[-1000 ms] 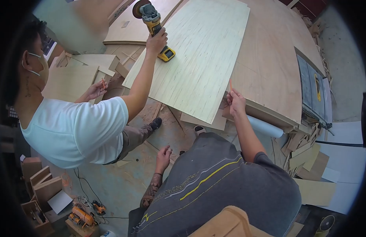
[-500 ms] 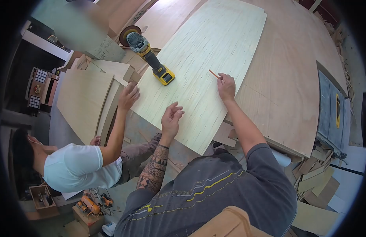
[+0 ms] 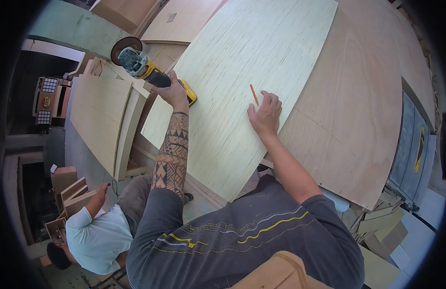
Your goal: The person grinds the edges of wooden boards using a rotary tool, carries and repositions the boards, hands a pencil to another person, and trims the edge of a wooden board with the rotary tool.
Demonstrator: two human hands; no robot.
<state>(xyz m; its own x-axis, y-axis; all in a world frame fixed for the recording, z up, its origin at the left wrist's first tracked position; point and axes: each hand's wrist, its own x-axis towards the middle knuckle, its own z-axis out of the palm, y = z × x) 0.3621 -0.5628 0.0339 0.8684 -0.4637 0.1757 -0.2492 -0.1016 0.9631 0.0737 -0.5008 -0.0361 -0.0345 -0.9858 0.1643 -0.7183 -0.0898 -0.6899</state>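
My left hand (image 3: 173, 93) is wrapped round the body of a yellow and black cordless angle grinder (image 3: 134, 62). Its brown disc points toward the upper left, and its yellow battery end shows beyond my fingers. I cannot tell whether the grinder still rests on the pale plywood panel (image 3: 223, 130) or is lifted off it. Toward the panel's right edge, my right hand (image 3: 267, 114) holds an orange pencil (image 3: 253, 94) between thumb and fingers, the pencil sticking out past the fingertips.
A larger brown plywood sheet (image 3: 348, 125) lies under the panel's right side. At left stands a tapered wooden piece (image 3: 100, 113). A co-worker in a white shirt (image 3: 100, 241) is at lower left. A grey machine table (image 3: 411, 139) is far right, above wood offcuts (image 3: 384, 231).
My left hand has reached forward and taken hold of the angle grinder. My right hand keeps the pencil, now tipped more upright. The co-worker has moved away from the panel, toward the lower left.
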